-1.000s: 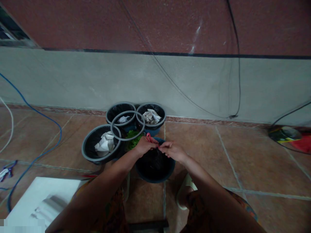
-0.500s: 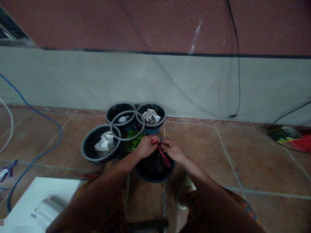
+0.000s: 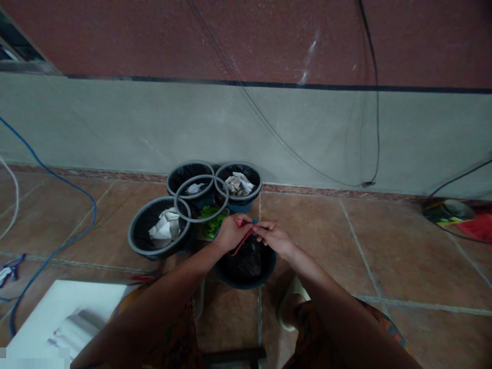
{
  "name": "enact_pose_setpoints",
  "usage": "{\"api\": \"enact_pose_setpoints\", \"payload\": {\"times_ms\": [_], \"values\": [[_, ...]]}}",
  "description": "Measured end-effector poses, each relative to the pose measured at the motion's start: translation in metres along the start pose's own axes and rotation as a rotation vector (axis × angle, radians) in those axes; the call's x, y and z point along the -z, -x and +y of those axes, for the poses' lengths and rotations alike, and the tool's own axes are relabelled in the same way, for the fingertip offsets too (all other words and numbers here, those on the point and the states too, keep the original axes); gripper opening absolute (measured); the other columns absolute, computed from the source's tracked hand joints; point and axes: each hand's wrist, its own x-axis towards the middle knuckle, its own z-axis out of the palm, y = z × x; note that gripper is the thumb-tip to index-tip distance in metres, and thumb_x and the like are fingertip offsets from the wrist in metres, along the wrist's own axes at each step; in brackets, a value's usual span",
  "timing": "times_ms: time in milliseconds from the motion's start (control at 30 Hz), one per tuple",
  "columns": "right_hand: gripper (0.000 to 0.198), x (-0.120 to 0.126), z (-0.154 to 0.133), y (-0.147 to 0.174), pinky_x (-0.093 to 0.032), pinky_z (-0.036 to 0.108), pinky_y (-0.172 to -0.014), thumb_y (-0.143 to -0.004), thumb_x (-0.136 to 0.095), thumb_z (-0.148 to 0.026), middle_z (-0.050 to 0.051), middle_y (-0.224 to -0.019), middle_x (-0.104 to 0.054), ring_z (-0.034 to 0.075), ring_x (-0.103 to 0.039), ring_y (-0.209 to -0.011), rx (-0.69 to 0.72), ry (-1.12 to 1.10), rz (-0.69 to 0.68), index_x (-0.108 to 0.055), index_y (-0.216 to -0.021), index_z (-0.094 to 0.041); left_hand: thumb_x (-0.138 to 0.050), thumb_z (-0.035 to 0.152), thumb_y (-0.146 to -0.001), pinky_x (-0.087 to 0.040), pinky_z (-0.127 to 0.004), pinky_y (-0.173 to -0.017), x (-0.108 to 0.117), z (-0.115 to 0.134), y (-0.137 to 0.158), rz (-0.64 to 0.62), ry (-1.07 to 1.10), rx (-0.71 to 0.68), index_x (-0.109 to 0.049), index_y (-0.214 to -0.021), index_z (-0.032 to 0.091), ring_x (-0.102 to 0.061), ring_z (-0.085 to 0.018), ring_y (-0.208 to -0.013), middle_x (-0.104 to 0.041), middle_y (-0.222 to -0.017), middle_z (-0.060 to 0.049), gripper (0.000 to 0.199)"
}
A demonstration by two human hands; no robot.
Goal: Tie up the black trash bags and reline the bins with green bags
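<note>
Just ahead of the pale shoes point(image 3: 283, 313), over a dark bin point(image 3: 246, 286), a red string point(image 3: 240, 244) is up between two hands; the left hand point(image 3: 231, 233) has its fingers curled round the string, and a thin loop hangs down beside that hand; the right hand point(image 3: 274, 238) has its fingertips pinched on the same string, right next to the left fingers; it is too small to tell if the fingers also hold the top of the black bag point(image 3: 249, 261); that bag is shiny and sits inside the bin, under the hands;

left of the bin is something bright green point(image 3: 209, 229), low on the floor; a grey ring point(image 3: 201, 221) covers part of it, and the ring also crosses the edges of three more bins; the near left bin point(image 3: 132, 240) has a black lining and a big crumpled white paper point(image 3: 165, 228); the back left bin point(image 3: 168, 180) has a small white scrap point(image 3: 195, 188); the back right bin point(image 3: 260, 185) has a heap of pale scraps point(image 3: 240, 183);

farther left, a blue hose point(image 3: 87, 192) bends over the brown tiles point(image 3: 315, 225); near the left arm is a white board point(image 3: 49, 302) with a folded white thing point(image 3: 79, 328) on it; behind the bins is a wall point(image 3: 184, 123), grey below and dark red above; far to the right is something red point(image 3: 478, 225)
</note>
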Motion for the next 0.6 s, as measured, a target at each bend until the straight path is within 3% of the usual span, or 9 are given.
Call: {"api": "enact_pose_setpoints", "payload": {"times_ms": [167,300,467,600], "values": [[0.016,-0.004,0.004,0.0,-0.042,0.015,-0.043,-0.081,-0.057,-0.026,0.001,-0.07,-0.066,0.007,-0.057,-0.052,-0.046,0.059,0.047,-0.068,-0.076,-0.016,-0.06,0.017,-0.079,-0.046,-0.021,-0.065,-0.001,-0.006,-0.002,-0.069,0.027,0.052,-0.069,-0.074,0.016,-0.061,-0.012,-0.066,-0.07,-0.073,-0.001,0.01],[0.017,-0.003,0.009,-0.001,-0.045,0.015,-0.044,-0.084,-0.053,-0.021,0.001,-0.066,-0.066,0.008,-0.06,-0.053,-0.068,0.197,0.079,-0.066,-0.074,-0.016,-0.058,0.017,-0.081,-0.044,-0.023,-0.065,0.003,-0.005,-0.001,-0.108,-0.181,0.037,-0.068,-0.073,0.018,-0.061,-0.013,-0.066,-0.068,-0.071,-0.001,0.013],[0.021,0.004,0.005,0.0,-0.047,0.021,-0.054,-0.086,-0.053,-0.02,0.004,-0.062,-0.068,0.013,-0.063,-0.057,-0.111,0.544,0.103,-0.07,-0.075,-0.017,-0.058,0.019,-0.083,-0.043,-0.026,-0.072,0.01,-0.005,-0.001,-0.133,-0.564,0.06,-0.063,-0.074,0.019,-0.064,-0.018,-0.076,-0.066,-0.073,-0.004,0.011],[0.023,0.005,-0.005,0.003,-0.045,0.024,-0.06,-0.085,-0.053,-0.02,0.006,-0.069,-0.072,0.015,-0.065,-0.065,-0.087,0.862,0.129,-0.075,-0.076,-0.019,-0.057,0.018,-0.083,-0.044,-0.029,-0.077,0.011,-0.012,-0.002,-0.175,-0.671,0.108,-0.061,-0.074,0.02,-0.065,-0.022,-0.084,-0.067,-0.079,-0.008,0.01]]}}
